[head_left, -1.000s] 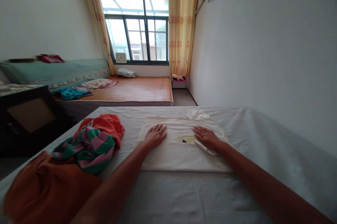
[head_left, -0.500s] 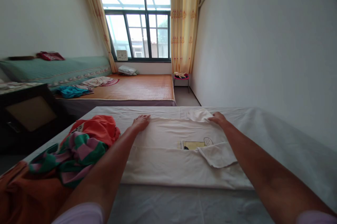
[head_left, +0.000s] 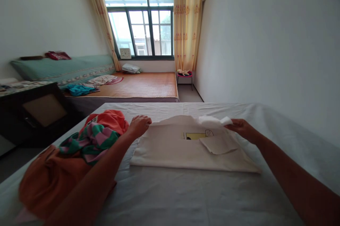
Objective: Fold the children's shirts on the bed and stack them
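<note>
A white T-shirt [head_left: 170, 148] with a yellow printed picture lies partly folded in front of me, one sleeve [head_left: 218, 145] turned in over its front. My left hand [head_left: 140, 125] is closed on the shirt's far left corner. At the far right, my right hand [head_left: 239, 126] pinches the other end of that edge, near the bunched sleeve. Between the two hands the far edge is raised off the sheet, while the near edge rests flat.
Left of the shirt is a heap of clothes: a coral piece [head_left: 113, 118], a green and pink striped one [head_left: 97, 141] and a rust-orange one [head_left: 58, 180]. A white sheet [head_left: 170, 201] covers the work surface. Beyond stand a bed [head_left: 148, 84] and a dark cabinet [head_left: 39, 107].
Both hands have lifted the shirt's far edge off the sheet. My right hand has moved right with its end, and the near edge has slid away from me.
</note>
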The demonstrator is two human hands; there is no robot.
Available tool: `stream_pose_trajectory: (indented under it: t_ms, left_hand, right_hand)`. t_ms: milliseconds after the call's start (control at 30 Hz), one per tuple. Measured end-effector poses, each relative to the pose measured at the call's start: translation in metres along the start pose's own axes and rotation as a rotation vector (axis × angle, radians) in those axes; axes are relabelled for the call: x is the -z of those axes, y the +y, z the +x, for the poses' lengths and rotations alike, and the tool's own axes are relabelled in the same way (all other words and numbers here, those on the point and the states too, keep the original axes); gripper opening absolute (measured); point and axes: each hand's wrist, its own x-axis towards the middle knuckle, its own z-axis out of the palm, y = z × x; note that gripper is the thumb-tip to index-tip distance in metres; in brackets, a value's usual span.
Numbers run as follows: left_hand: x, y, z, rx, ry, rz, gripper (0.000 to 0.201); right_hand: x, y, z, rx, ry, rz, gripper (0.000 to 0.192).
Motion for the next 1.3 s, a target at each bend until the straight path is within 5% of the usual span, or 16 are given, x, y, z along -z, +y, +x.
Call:
stream_pose_trajectory:
  t_ms: [200, 267, 467, 533, 633, 700, 1000, 1133, 1300]
  left_hand:
    - [-0.021, 0.001, -0.05, 0.049, -0.03, -0.074, 0.03]
    - [-0.028, 0.0, -0.053, 0.047, 0.017, -0.118, 0.03]
    - [-0.037, -0.007, -0.056, -0.059, 0.088, -0.206, 0.033]
    - [-0.037, -0.009, -0.059, -0.07, 0.057, -0.222, 0.036]
    - [-0.035, -0.009, -0.062, -0.076, 0.037, -0.24, 0.038]
    - [-0.034, -0.007, -0.063, -0.082, 0.032, -0.242, 0.036]
    - [-0.028, 0.002, -0.061, -0.097, -0.013, -0.218, 0.037]
    - [-0.017, 0.043, -0.051, -0.199, 0.003, -0.364, 0.028]
    - [-0.026, 0.15, -0.027, -0.471, -0.099, -0.509, 0.04]
  right_hand:
    - [-0.011, -0.001, -0.057, -0.126, -0.355, -0.123, 0.05]
    - [-0.016, -0.007, -0.058, -0.128, -0.325, -0.137, 0.056]
    - [-0.023, -0.003, -0.052, -0.062, 0.065, -0.062, 0.051]
    - [-0.023, 0.002, -0.057, -0.044, 0.01, -0.037, 0.046]
    - [-0.025, 0.003, -0.069, -0.062, -0.243, -0.093, 0.04]
    - [-0.026, -0.001, -0.074, -0.039, -0.336, -0.144, 0.049]
    - [-0.022, -0.019, -0.076, 0.05, -0.368, -0.116, 0.039]
    - [-0.016, -0.024, -0.082, 0.079, -0.426, -0.126, 0.037]
    - [-0.015, -0.027, -0.084, 0.085, -0.48, -0.156, 0.04]
